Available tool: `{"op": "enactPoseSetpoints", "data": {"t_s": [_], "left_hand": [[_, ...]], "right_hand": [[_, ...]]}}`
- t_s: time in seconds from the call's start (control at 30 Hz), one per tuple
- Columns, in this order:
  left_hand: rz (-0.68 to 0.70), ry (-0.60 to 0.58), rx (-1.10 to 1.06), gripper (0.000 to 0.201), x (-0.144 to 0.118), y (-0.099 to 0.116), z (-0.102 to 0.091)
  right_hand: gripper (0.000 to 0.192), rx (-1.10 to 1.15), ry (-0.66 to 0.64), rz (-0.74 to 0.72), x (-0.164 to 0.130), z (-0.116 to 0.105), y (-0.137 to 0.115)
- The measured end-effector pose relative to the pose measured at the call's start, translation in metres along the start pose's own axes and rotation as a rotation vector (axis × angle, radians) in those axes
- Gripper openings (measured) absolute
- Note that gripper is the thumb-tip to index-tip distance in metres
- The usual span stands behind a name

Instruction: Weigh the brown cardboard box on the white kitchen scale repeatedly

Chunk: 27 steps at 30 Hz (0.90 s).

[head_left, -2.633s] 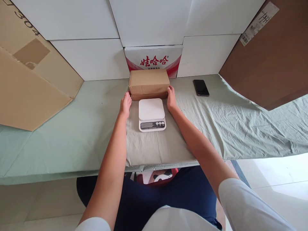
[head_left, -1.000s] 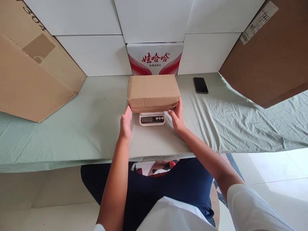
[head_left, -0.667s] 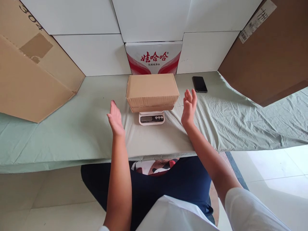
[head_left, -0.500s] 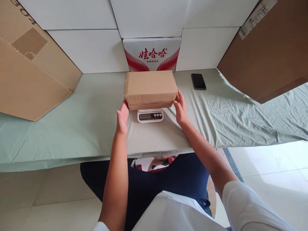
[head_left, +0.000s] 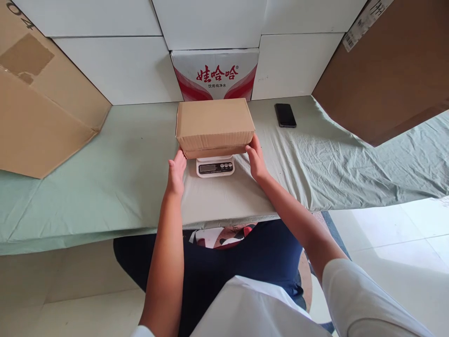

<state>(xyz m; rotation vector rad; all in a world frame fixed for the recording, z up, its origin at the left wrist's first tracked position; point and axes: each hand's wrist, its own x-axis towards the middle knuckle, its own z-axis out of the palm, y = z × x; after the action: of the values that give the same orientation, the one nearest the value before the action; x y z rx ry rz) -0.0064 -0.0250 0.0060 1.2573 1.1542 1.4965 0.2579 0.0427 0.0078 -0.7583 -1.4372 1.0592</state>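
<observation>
On the middle of the green-clothed tabletop, a closed brown corrugated cardboard box sits on top of a small white digital kitchen scale, covering the platform so that only the scale's display and buttons show beneath the box's near edge. The left hand lies just below the box's near left corner, fingers stretched forward, their tips touching the lower edge there; the palm is loose and does not wrap the box. The right hand stands at the near right corner, fingertips pressed against the box's lower right side, likewise uncurled rather than clenched. The box thus lies between the two hands and slightly beyond them. A black phone lies flat on the cloth well to the right. A red-and-white printed carton stands against the wall just behind the box, and large brown cardboard sheets lean at the left.
</observation>
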Motion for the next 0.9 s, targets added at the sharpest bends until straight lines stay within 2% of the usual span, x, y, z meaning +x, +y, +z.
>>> {"op": "enactPoseSetpoints", "data": {"t_s": [0.07,0.2,0.3,0.4,0.53,0.67,0.9], "left_hand": [[0.009,0.018,-0.001,0.102,0.001,0.0,-0.003],[0.018,0.116,0.007,0.103,0.004,0.0,-0.011],[0.019,0.145,0.015,0.104,0.005,0.0,-0.015],[0.022,0.148,0.005,0.102,0.005,0.001,-0.015],[0.03,0.146,-0.004,0.101,0.004,0.001,-0.014],[0.033,0.139,0.0,0.102,0.004,0.0,-0.015],[0.022,0.143,0.005,0.104,0.005,0.001,-0.015]], "right_hand": [[0.074,0.018,0.061,0.013,0.002,-0.004,0.003],[0.073,0.054,0.347,-0.013,0.013,-0.028,0.007],[0.069,0.093,0.466,0.002,0.02,-0.046,0.007],[0.065,0.141,0.489,0.04,0.022,-0.05,0.005],[0.062,0.193,0.471,0.073,0.018,-0.039,0.002],[0.066,0.214,0.462,0.106,0.015,-0.029,-0.002],[0.069,0.218,0.456,0.145,0.017,-0.028,-0.002]]}}
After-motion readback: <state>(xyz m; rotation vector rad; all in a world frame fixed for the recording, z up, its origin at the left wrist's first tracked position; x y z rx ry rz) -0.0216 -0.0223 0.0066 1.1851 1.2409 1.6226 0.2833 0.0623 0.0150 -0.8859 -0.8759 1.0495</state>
